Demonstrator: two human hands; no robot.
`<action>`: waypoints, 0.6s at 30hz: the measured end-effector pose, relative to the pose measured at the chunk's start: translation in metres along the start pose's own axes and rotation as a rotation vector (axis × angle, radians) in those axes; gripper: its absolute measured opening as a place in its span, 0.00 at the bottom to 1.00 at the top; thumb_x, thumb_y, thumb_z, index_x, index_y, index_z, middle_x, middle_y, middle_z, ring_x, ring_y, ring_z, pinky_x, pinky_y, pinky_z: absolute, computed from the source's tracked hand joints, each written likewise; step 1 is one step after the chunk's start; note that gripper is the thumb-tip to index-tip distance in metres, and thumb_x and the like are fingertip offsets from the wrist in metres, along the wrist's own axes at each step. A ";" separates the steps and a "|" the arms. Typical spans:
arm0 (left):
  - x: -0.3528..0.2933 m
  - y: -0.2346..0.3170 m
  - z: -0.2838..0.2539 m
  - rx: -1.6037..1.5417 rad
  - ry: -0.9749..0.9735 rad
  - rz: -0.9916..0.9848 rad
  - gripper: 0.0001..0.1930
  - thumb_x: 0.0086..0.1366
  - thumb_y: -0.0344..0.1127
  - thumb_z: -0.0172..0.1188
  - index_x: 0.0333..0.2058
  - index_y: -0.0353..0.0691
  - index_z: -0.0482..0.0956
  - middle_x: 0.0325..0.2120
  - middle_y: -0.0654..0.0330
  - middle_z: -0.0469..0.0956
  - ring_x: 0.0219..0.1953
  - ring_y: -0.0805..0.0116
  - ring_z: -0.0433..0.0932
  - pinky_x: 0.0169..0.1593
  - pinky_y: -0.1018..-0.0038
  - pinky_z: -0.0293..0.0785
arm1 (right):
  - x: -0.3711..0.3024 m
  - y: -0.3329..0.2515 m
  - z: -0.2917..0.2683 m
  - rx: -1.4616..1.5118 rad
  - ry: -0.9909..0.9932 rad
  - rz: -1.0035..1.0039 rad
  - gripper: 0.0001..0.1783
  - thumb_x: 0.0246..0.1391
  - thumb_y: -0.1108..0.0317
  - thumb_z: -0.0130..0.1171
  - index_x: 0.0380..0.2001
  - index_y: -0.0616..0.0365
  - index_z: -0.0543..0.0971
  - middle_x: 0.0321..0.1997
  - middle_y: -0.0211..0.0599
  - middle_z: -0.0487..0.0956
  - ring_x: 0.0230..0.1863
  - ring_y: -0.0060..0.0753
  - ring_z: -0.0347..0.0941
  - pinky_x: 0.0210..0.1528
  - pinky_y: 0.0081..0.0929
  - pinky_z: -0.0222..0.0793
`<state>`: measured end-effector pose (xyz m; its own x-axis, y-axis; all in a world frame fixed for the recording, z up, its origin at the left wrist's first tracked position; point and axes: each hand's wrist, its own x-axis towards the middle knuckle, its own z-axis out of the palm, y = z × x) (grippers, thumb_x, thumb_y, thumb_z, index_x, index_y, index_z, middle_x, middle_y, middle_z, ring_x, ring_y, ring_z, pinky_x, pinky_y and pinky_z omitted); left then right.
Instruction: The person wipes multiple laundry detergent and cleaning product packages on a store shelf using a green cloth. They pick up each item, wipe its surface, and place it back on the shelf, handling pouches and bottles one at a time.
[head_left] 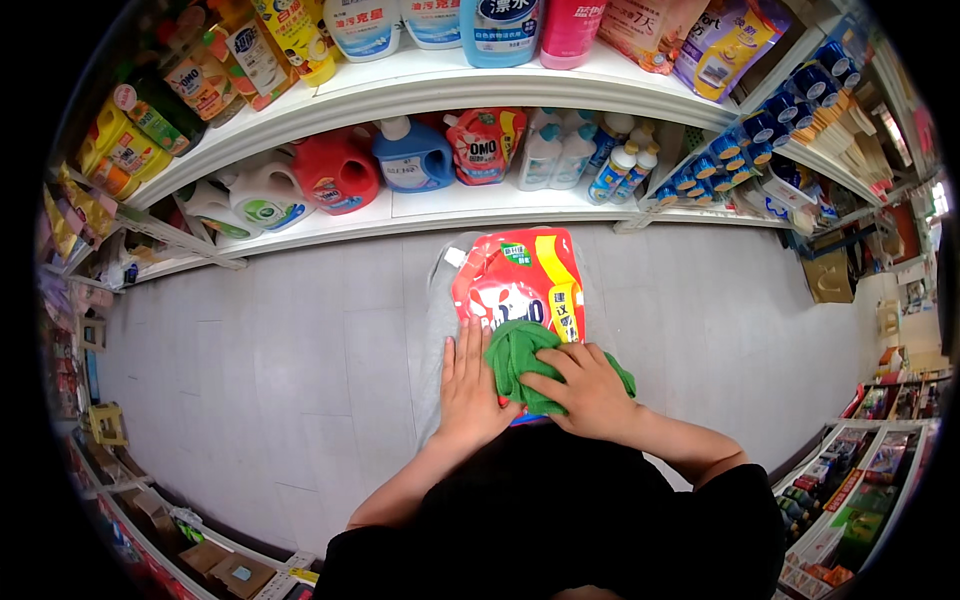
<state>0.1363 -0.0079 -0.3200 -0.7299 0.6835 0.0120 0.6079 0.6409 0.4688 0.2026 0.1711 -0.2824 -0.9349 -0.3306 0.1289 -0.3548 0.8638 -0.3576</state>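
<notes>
In the head view, a grey floor (pixel 280 340) of long panels fills the middle of a shop aisle. Ahead, a white shelf (pixel 420 206) runs across in two tiers: a white jug (pixel 266 200), a red jug (pixel 338 175), a blue jug (pixel 413 157) and white bottles (pixel 545 155) stand below, with more bottles and packs above. Blue packs (pixel 722 158) hang or stand at the right, near a cardboard box (pixel 830 275); other racks (pixel 850 490) line the rear corners.

A red pouch (pixel 505 270) with a yellow stripe and a white cap lies in front of the person, between the shelf and the black-clad body. Something pale and see-through shows around it; I cannot tell what. The left hand (pixel 470 390) is released, its fingers extended flat along the pouch's left side. The right hand (pixel 588 388) grasps a bunched green cloth (pixel 515 355), fingers spread and bent over it, against the pouch's lower part
</notes>
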 end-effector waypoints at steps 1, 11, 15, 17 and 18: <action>-0.001 0.000 0.001 -0.027 0.031 0.013 0.45 0.51 0.51 0.59 0.55 0.21 0.51 0.59 0.37 0.46 0.64 0.47 0.42 0.63 0.55 0.35 | 0.004 0.002 -0.003 -0.011 -0.034 0.020 0.29 0.33 0.66 0.64 0.45 0.46 0.71 0.47 0.37 0.67 0.48 0.42 0.63 0.46 0.36 0.60; -0.005 -0.005 0.006 -0.154 0.177 0.022 0.35 0.56 0.43 0.55 0.57 0.28 0.54 0.59 0.44 0.52 0.63 0.48 0.47 0.62 0.55 0.41 | 0.049 0.028 0.010 -0.108 0.160 -0.015 0.28 0.31 0.72 0.60 0.43 0.46 0.72 0.44 0.34 0.70 0.47 0.38 0.64 0.45 0.34 0.60; -0.012 -0.025 0.016 -0.370 0.374 -0.076 0.24 0.56 0.31 0.54 0.52 0.33 0.65 0.54 0.48 0.61 0.61 0.49 0.53 0.60 0.58 0.51 | -0.007 0.003 0.012 0.012 0.020 -0.167 0.24 0.29 0.73 0.58 0.38 0.44 0.75 0.40 0.26 0.71 0.44 0.31 0.65 0.45 0.31 0.60; -0.012 -0.029 0.017 -0.398 0.378 -0.106 0.23 0.56 0.31 0.54 0.52 0.33 0.65 0.54 0.48 0.61 0.61 0.49 0.53 0.60 0.59 0.52 | -0.021 -0.001 0.003 0.108 -0.045 -0.147 0.22 0.27 0.74 0.57 0.34 0.45 0.77 0.33 0.27 0.74 0.39 0.32 0.68 0.44 0.31 0.62; -0.012 -0.031 0.016 -0.409 0.384 -0.122 0.23 0.56 0.31 0.54 0.52 0.33 0.65 0.54 0.48 0.62 0.61 0.48 0.53 0.59 0.60 0.52 | -0.024 0.003 -0.002 0.170 -0.064 -0.044 0.21 0.28 0.73 0.57 0.34 0.46 0.77 0.30 0.30 0.74 0.36 0.35 0.69 0.41 0.32 0.64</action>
<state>0.1315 -0.0303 -0.3484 -0.8948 0.3882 0.2203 0.3973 0.4677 0.7895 0.2241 0.1821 -0.2850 -0.9141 -0.3951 0.0907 -0.3842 0.7729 -0.5050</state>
